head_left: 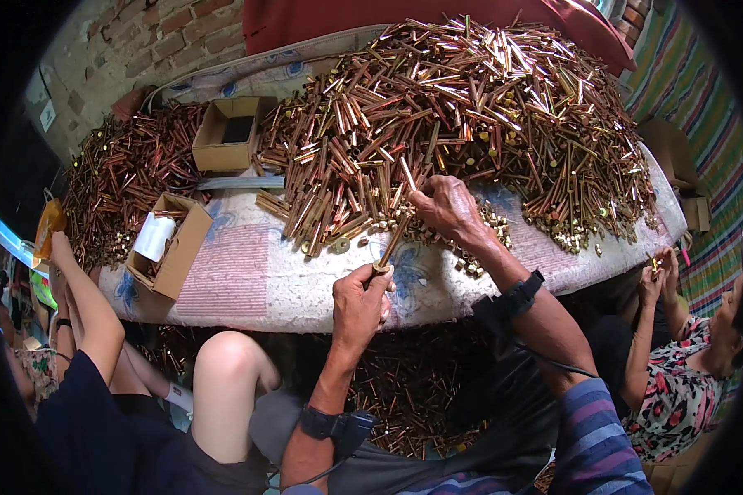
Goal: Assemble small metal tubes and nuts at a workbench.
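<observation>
My left hand (360,307) is closed around the lower end of a slim copper-coloured metal tube (396,239). A wider round brass collar sits at that end, by my thumb. The tube tilts up and away toward the pile. My right hand (454,211) is just beyond it, at the pile's near edge, with thumb and fingers pinched together. A shiny tube (407,173) reaches its fingertips, but whether they grip it is hidden. Around both hands lie small brass fittings (470,266) on the patterned padded cloth (305,280).
A big heap of copper-coloured tubes (454,91) covers the table. Two cardboard boxes (235,136) (182,256) stand to the left. More tubes (404,388) lie below the table edge. One person (685,371) handles a small brass part at right; another person's arm (91,301) is at left.
</observation>
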Available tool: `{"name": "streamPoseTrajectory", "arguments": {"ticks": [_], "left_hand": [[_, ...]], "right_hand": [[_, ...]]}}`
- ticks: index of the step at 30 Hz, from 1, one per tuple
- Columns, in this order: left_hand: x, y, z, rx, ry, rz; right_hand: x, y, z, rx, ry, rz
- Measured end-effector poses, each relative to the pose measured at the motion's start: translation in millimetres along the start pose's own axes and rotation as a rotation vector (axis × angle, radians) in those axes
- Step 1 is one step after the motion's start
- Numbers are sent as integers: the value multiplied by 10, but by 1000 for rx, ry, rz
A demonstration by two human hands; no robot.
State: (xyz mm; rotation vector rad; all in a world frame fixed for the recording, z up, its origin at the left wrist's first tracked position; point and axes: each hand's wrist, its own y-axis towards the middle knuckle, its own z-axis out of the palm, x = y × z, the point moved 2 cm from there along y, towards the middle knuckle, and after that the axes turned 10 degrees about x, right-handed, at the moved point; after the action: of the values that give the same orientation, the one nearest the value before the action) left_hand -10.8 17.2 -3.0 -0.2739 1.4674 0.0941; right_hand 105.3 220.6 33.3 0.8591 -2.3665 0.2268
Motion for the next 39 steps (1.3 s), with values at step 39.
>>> {"name": "streamPoseTrajectory", "arguments": {"ticks": [39], "left_hand": [[25,-15,172,95,311,64]], "right_hand": [[-22,-886,-554,244,620,-31]]}}
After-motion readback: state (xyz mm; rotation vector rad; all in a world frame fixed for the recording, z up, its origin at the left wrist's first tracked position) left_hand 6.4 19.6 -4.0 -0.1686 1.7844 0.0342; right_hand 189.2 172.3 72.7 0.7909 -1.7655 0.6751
